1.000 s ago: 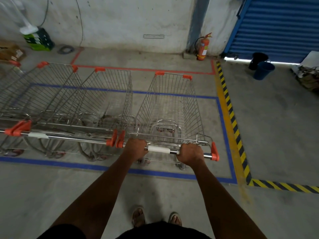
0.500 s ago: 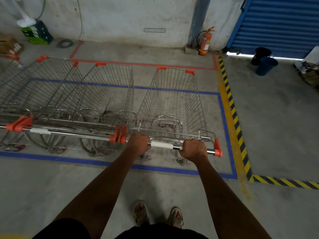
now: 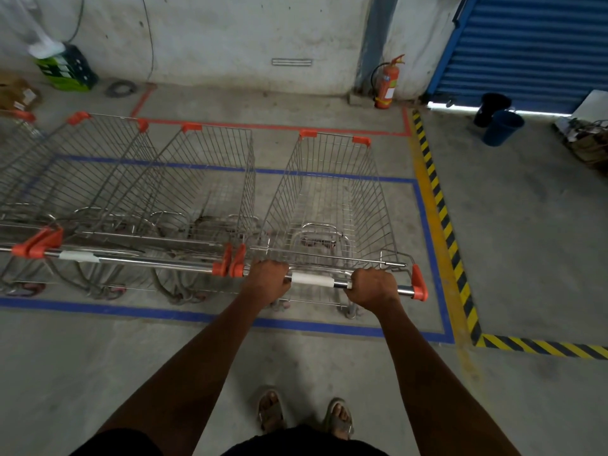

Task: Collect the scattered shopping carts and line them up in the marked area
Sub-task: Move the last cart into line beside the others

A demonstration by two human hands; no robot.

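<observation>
A wire shopping cart with orange corner caps stands inside the blue-taped rectangle on the floor, at its right end. My left hand and my right hand both grip its steel handle bar, one on each side of a white label. To its left a second cart and a third cart stand side by side in the same rectangle, their handles in line. Part of another cart shows at the left edge.
Yellow-black hazard tape runs along the right of the blue line. A red tape line lies behind the carts. A fire extinguisher stands by the wall, two dark buckets by the blue shutter, a green crate at far left.
The cart has rolled a little forward into the blue rectangle with both hands on its handle, which now lines up with the neighbouring cart's handle. My feet have stepped closer.
</observation>
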